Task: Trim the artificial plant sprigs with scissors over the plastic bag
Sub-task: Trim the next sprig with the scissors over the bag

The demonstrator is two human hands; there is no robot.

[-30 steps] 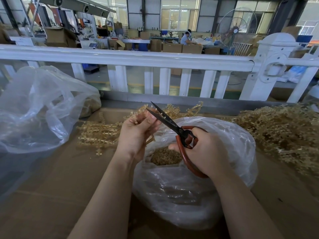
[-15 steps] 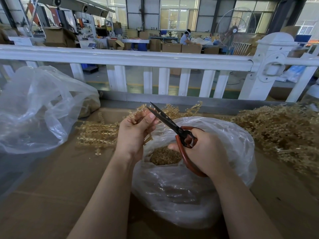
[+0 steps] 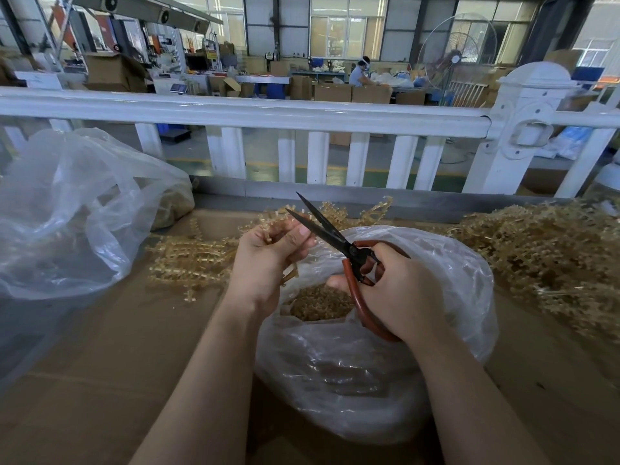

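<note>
Out beyond the left hand's fingers, at the far left, a large clear bag (image 3: 67,209) slumps on the cardboard-covered surface (image 3: 110,357), with pale gold cuttings showing dimly through its far side. Nearer those fingers lies a flat row of loose sprigs (image 3: 188,260). The left hand (image 3: 265,263) holds one artificial plant sprig (image 3: 273,226), its fingers (image 3: 295,238) curled and pinching the stem so the tip stands up just past the fingertips. The scissors (image 3: 327,229) reach in from the right with blades parted, the sprig's tip close beside or between them; which one cannot be told. The right hand (image 3: 399,290) grips the red handles, fingers curled through the loops. Below both sets of fingers sits the plastic bag (image 3: 463,283), its mouth open on a heap of trimmings (image 3: 318,305). Past the right hand's fingers a big tangle of untrimmed sprigs (image 3: 550,260) waits. The step in hand looks like lining up a cut; the next move calls for closing the blades on the tip while keeping it over the bag's mouth, so the offcut drops inside.
</note>
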